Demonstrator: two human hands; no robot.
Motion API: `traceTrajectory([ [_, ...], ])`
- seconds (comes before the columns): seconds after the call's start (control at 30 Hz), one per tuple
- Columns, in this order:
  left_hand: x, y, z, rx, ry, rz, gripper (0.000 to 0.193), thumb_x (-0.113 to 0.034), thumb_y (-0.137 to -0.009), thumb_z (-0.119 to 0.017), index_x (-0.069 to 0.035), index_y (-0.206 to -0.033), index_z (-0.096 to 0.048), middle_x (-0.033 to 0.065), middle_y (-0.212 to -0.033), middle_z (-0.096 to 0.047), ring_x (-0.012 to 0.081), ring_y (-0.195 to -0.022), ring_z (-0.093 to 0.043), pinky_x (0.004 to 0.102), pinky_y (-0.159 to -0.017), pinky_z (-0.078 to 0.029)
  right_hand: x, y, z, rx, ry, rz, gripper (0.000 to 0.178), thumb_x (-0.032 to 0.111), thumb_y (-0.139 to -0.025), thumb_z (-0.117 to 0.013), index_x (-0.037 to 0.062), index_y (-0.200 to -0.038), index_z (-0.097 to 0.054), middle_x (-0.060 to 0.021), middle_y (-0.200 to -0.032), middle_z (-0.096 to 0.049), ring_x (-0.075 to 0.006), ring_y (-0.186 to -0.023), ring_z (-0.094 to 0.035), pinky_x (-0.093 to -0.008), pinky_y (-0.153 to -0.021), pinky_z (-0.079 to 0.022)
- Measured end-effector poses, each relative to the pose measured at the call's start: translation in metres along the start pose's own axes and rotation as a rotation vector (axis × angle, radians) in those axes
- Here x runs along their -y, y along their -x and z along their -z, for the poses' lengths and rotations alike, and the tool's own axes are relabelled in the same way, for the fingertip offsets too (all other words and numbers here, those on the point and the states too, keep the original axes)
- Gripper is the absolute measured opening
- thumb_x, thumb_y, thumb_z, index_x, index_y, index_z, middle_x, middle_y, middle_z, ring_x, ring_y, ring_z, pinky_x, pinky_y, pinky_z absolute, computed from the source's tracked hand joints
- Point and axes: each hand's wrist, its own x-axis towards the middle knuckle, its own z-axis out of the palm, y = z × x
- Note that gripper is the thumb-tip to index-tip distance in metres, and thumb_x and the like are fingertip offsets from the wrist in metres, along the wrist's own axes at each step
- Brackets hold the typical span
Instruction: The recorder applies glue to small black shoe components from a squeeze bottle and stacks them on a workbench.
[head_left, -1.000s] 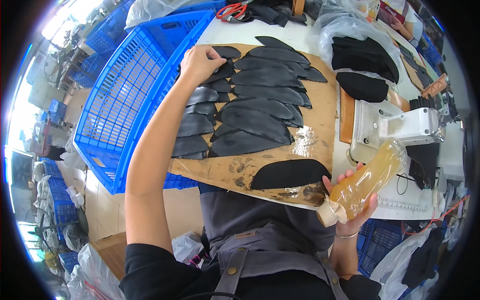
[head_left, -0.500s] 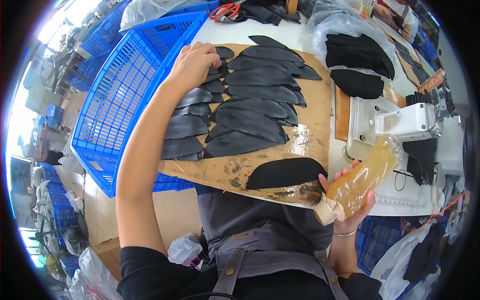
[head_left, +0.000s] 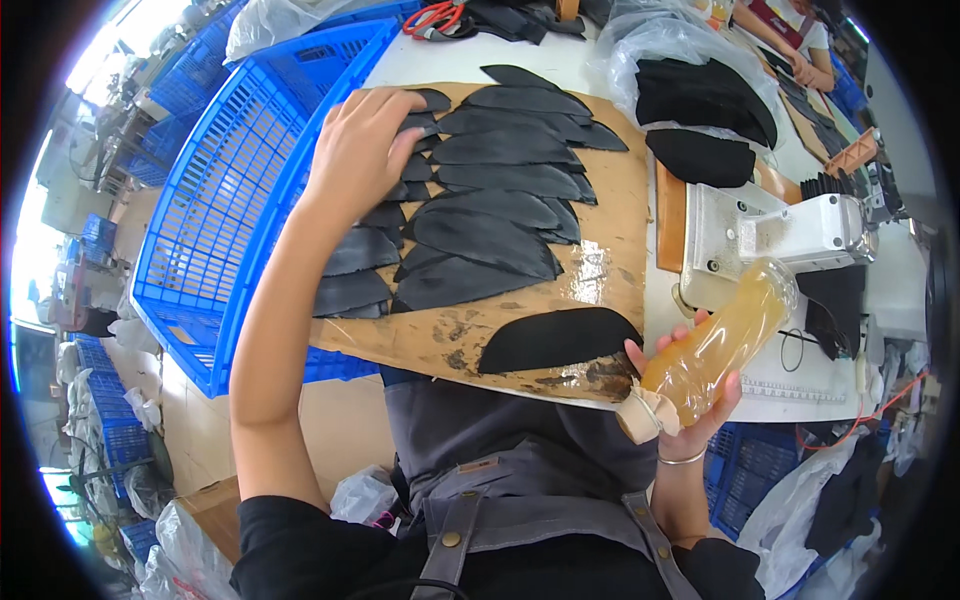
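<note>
My left hand (head_left: 362, 152) is over the left column of dark grey leaf-shaped pieces (head_left: 355, 250), at the board's left edge. Its fingers bend forward and its thumb stands apart; one piece's end shows between them, and no grip on it is visible. My right hand (head_left: 722, 402) is wrapped round a clear plastic bottle (head_left: 722, 345) of amber liquid. The bottle tilts, its beige wrapped mouth (head_left: 646, 414) pointing down toward me. More overlapping dark pieces (head_left: 510, 150) lie in a second column on the brown cardboard (head_left: 610, 210). One black piece (head_left: 560, 338) lies alone near the front edge.
A blue crate (head_left: 232, 170) stands left of the board. To the right are a white machine (head_left: 800, 235) and black pieces (head_left: 700, 95) partly in a clear bag. Red-handled scissors (head_left: 432, 18) lie at the back. Another person's arm (head_left: 790, 55) shows at far right.
My left hand has shifted left and slightly toward me along the left column, its thumb now farther from the fingers. The view has moved a little; the bottle stays tilted in my right hand.
</note>
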Motion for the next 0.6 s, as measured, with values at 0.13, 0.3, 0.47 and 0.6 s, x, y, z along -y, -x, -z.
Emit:
traceTrajectory([
  [0.13, -0.075, 0.065, 0.026, 0.072, 0.39, -0.058, 0.019, -0.01, -0.071, -0.067, -0.005, -0.089, -0.063, 0.008, -0.087, -0.063, 0.0255, -0.08, -0.059, 0.0369, -0.074, -0.044, 0.003, 0.001, -0.009, -0.031, 0.097, 0.034, 0.073, 0.046, -0.083, -0.056, 0.0112, -0.139, -0.025, -0.0102, -0.115, -0.047, -0.026, -0.111, -0.051, -0.0566, -0.103, -0.033],
  [0.3, -0.121, 0.143, 0.026, 0.12, 0.389, -0.098, 0.036, -0.014, -0.067, -0.071, -0.007, -0.101, -0.065, 0.0076, -0.105, -0.06, 0.0253, -0.094, -0.058, 0.0376, -0.081, -0.046, 0.001, -0.016, -0.051, 0.122, 0.366, 0.159, 0.08, 0.041, -0.079, -0.063, 0.0112, -0.14, -0.021, -0.0139, -0.118, -0.045, -0.0292, -0.11, -0.05, -0.0505, -0.097, -0.041],
  [0.47, -0.119, 0.165, 0.012, 0.0, 0.315, -0.16, 0.035, -0.01, -0.064, -0.07, -0.008, -0.098, -0.066, 0.0083, -0.111, -0.06, 0.0277, -0.105, -0.057, 0.0386, -0.086, -0.048, -0.024, -0.047, -0.075, 0.35, 0.965, 0.274, 0.075, 0.032, -0.079, -0.066, 0.0108, -0.138, -0.025, -0.0134, -0.12, -0.048, -0.0276, -0.109, -0.051, -0.0438, -0.096, -0.041],
  [0.6, -0.114, 0.17, 0.003, -0.112, 0.355, -0.205, 0.028, -0.008, -0.065, -0.068, -0.007, -0.093, -0.067, 0.0085, -0.108, -0.062, 0.0288, -0.106, -0.057, 0.0397, -0.087, -0.048, -0.049, -0.053, -0.096, 0.677, 1.331, 0.247, 0.071, 0.022, -0.072, -0.072, 0.002, -0.128, -0.035, -0.0145, -0.111, -0.052, -0.0243, -0.105, -0.05, -0.035, -0.089, -0.042],
])
